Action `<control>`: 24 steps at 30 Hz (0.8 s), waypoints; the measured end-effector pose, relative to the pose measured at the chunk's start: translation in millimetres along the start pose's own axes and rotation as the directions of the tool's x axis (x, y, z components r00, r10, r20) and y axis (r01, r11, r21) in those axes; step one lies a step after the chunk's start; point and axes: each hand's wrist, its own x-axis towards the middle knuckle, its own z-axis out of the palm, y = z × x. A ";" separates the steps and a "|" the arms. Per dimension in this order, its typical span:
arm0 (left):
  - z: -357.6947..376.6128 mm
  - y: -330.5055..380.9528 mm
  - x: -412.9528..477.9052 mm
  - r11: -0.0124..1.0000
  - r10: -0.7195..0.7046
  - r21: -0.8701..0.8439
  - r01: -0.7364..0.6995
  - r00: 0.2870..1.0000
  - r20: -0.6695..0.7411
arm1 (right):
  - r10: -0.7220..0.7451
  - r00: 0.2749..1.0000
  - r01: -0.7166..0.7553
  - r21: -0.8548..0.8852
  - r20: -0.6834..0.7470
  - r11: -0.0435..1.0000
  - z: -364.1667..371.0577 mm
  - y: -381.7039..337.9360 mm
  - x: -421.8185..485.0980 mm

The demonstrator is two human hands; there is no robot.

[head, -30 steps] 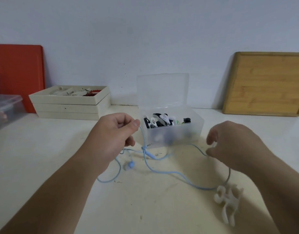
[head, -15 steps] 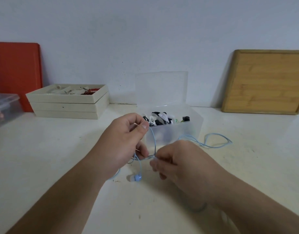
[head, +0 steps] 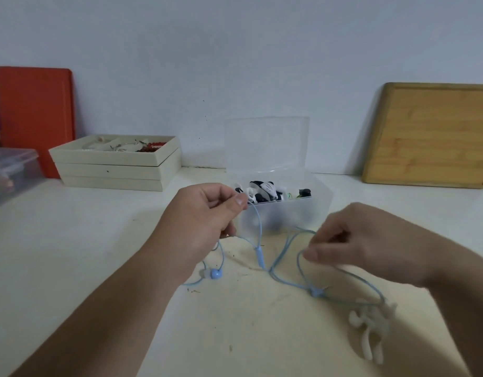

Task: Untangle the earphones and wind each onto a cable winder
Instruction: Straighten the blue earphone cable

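A light blue earphone cable (head: 278, 257) runs in loops across the white table between my hands. My left hand (head: 205, 224) pinches one strand near the clear box, and the inline remote (head: 260, 257) hangs below it. One blue earbud (head: 215, 274) lies on the table under my left wrist. My right hand (head: 352, 246) pinches a loop of the same cable to the right. The cable's splitter (head: 314, 291) rests on the table. A white cable winder (head: 371, 330) lies at the lower right, below my right forearm.
A clear plastic box (head: 319, 213) with its lid up holds more earphones and winders behind my hands. Stacked cream trays (head: 117, 170) stand at the back left, with a red board (head: 33, 112) and a clear bin (head: 11, 172). A wooden board (head: 431, 137) leans at right.
My right hand moved from beside my left hand out to the right, drawing a loop of cable with it. My left hand kept its pinch in nearly the same place.
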 end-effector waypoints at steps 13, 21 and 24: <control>-8.2 9.6 -2.6 0.997 -0.004 0.075 0.005 1.000 -0.008 | 0.188 0.852 0.234 0.676 -0.489 0.698 13.7 -7.1 14.3; -22.5 2.7 7.7 0.988 -0.108 0.092 0.120 0.986 -0.128 | 0.522 0.722 0.401 0.889 -0.455 0.220 -24.6 23.9 13.6; -18.9 -4.2 4.1 0.950 -0.171 0.257 0.177 0.984 -0.047 | 0.439 0.818 0.335 0.928 -0.372 0.164 -23.3 18.6 9.4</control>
